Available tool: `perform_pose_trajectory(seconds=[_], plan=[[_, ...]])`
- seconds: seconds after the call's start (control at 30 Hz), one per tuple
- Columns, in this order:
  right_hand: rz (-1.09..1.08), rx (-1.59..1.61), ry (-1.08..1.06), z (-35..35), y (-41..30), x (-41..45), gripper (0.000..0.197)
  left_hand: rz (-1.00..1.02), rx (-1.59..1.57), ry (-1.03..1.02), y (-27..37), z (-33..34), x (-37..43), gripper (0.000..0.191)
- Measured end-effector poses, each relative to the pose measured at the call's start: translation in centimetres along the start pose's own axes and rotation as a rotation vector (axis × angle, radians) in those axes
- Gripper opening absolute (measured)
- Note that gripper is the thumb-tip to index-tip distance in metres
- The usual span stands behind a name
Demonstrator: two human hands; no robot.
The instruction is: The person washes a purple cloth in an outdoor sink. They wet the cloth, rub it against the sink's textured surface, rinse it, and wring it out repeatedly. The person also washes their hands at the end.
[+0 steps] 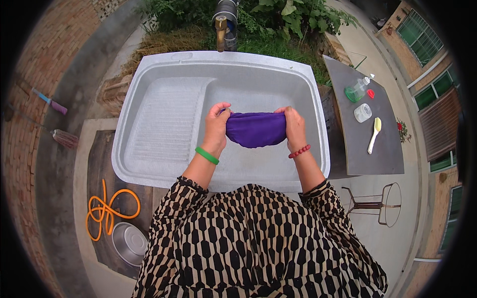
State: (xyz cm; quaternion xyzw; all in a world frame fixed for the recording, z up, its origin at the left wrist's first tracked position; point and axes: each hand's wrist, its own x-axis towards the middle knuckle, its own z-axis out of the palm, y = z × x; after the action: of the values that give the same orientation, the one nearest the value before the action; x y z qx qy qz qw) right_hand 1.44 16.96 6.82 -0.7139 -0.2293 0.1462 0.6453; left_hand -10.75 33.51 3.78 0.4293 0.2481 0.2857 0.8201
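Observation:
A purple cloth point(256, 129) is stretched between my two hands, over the deep basin of a pale grey laundry sink point(324, 149). My left hand point(217, 124) pinches its left end, and my right hand point(295, 124) grips the right end. The cloth's upper edge is nearly straight while its lower part sags in a curve. Left of the deep basin is the sink's ribbed washboard point(164, 119). Above the sink's back rim, a brass tap point(221, 31) points down; no water shows from it.
On a dark side board point(384, 160) at the right are a clear pump bottle point(357, 89), a red cap point(370, 93), a plastic jar point(362, 113) and a scrub brush point(374, 135). An orange hose point(108, 212) and a metal basin point(130, 244) lie at lower left. A metal stand point(372, 205) is at right.

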Motion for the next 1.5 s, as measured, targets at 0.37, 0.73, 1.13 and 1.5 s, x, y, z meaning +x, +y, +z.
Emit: perform_pose_trajectory(seconds=[0.37, 0.73, 1.13, 1.5], plan=[[0.036, -0.229, 0.093, -1.1, 3.2, 0.6, 0.015, -0.007, 0.059, 0.068, -1.5, -2.6, 2.0, 0.010], [0.394, -0.961, -0.429, -7.9, 20.0, 2.3, 0.061, -0.764, 0.302, 0.114, -9.2, -8.9, 2.9, 0.070], [0.281, -0.369, -0.269, 13.0, 15.3, -2.1, 0.026, -0.877, -0.053, 0.191, -14.4, -9.9, 7.5, 0.047], [-0.006, -0.214, 0.089, 12.4, 8.9, 2.9, 0.016, -0.476, -0.325, -0.183, -12.5, -5.6, 11.5, 0.013]])
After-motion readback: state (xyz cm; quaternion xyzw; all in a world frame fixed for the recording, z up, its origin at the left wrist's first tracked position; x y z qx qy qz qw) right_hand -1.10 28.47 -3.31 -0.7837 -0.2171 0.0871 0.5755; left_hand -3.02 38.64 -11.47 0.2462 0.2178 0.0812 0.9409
